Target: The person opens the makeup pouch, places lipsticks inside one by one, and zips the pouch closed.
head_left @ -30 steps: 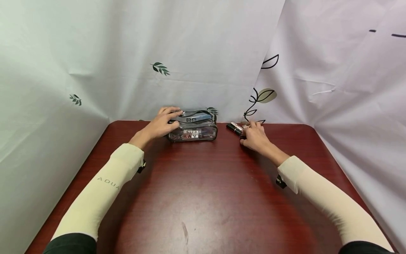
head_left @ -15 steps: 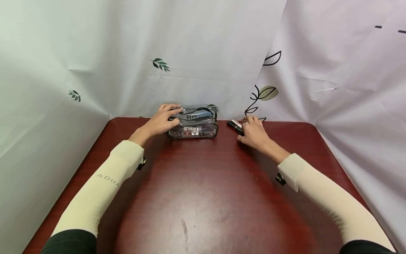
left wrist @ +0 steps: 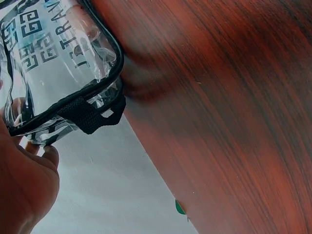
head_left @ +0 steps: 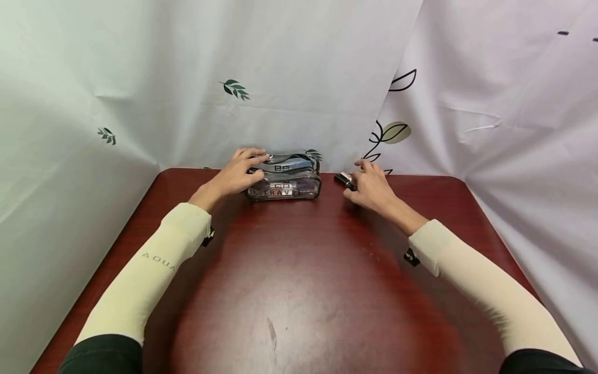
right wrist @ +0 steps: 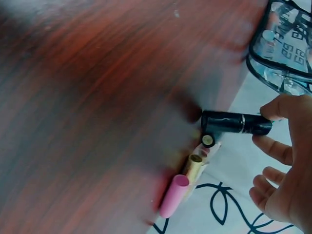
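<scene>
Clear bag (head_left: 285,180), 1 in all, sits at 12 o'clock on the table (head_left: 299,270), the left hand (head_left: 237,174) gripping its 9 o'clock end. Toward 1 o'clock, the right hand (head_left: 374,188) pinches 1 black tube (right wrist: 229,122). Right wrist view: 1 pink tube (right wrist: 173,199), 1 gold tube (right wrist: 193,169), 1 dark-rimmed tube end (right wrist: 208,141), around 7 o'clock from it.

Left arm (head_left: 135,280) and right arm (head_left: 486,291) reach forward, angled inward.
The left hand (head_left: 235,174) grips, thumb set apart from fingers; the right hand (head_left: 374,189) pinches between thumb and forefinger (right wrist: 274,149), its other fingers loosely bent.
</scene>
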